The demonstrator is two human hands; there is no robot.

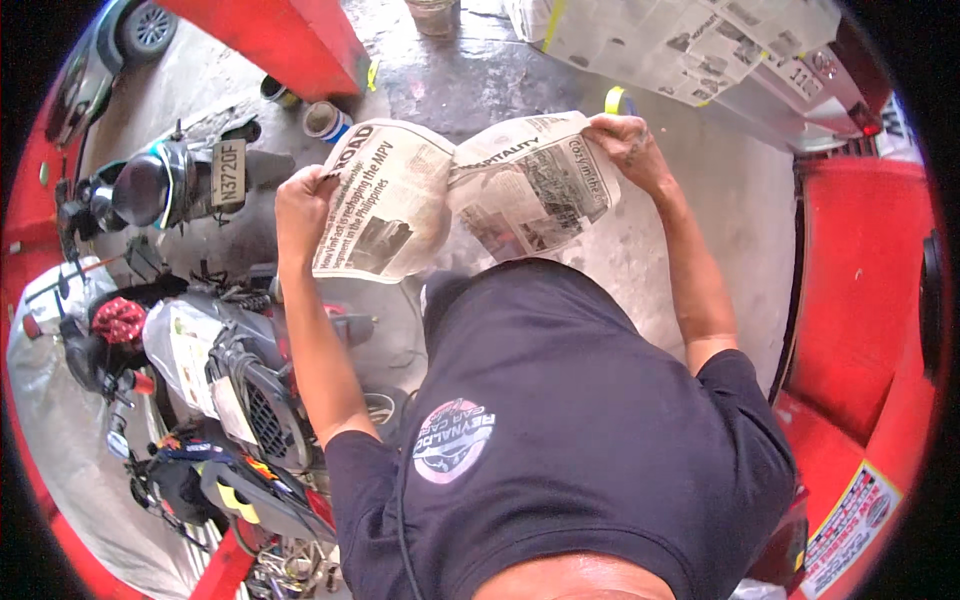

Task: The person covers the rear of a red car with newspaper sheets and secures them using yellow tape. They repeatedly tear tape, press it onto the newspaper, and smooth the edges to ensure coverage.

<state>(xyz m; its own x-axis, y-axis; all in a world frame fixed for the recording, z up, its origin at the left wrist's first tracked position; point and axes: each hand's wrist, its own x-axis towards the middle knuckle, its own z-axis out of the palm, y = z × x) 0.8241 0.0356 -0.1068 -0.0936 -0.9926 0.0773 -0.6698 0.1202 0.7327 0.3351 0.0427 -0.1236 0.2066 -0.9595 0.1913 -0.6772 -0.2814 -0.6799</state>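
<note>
A newspaper (398, 170) is spread in front of me, with a fold running down its middle and both pages facing up. My left hand (303, 208) is closed on its left edge, thumb on top. At the upper right corner, my right hand (622, 140) pinches the other page. A yellow roll of tape (617, 101) shows just beyond the right hand's fingers; whether that hand also holds it I cannot tell. Both arms are stretched forward, and the sheet hangs above the grey concrete floor (640, 260).
Ahead right stands a vehicle masked with newspaper sheets (660, 45) and yellow tape. Several motorcycles (150, 190) crowd the left side. Paint-stained buckets (325, 122) sit by a red pillar (275, 40). A red wall (860, 290) borders the right.
</note>
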